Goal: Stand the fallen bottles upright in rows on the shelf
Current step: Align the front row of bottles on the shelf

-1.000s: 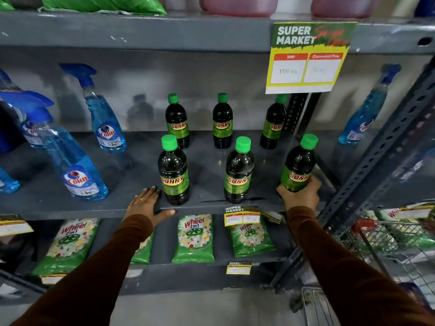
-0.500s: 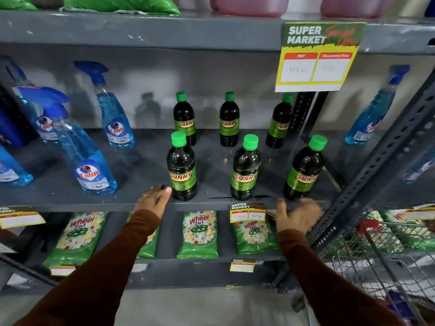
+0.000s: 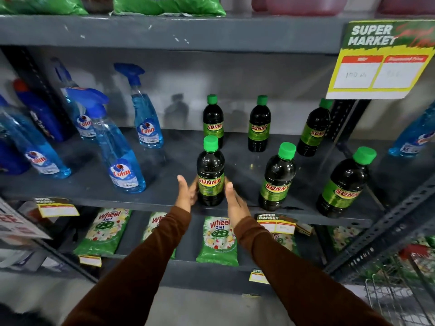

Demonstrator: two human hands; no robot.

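Observation:
Six dark SUNNY bottles with green caps stand upright on the grey shelf [image 3: 164, 196] in two rows. The back row has a left bottle [image 3: 213, 121], a middle bottle [image 3: 259, 128] and a right bottle [image 3: 314, 131]. In the front row are the front-left bottle [image 3: 210, 170], the front-middle bottle [image 3: 277, 177] and the front-right bottle [image 3: 343, 184]. My left hand [image 3: 187, 192] presses the left side of the front-left bottle. My right hand [image 3: 235, 201] cups its right side. The bottle's base rests on the shelf near the front edge.
Blue Colin spray bottles [image 3: 122, 161] stand on the left of the same shelf. A yellow price sign [image 3: 381, 67] hangs at the upper right. Green Wheel packets [image 3: 219, 238] lie on the lower shelf. A slanted metal brace [image 3: 388, 229] and a wire trolley [image 3: 400, 290] are at the right.
My right hand let go of the front-right bottle and moved left. My left hand lifted off the shelf edge. Both now clasp the front-left bottle. The view shifted left and closer.

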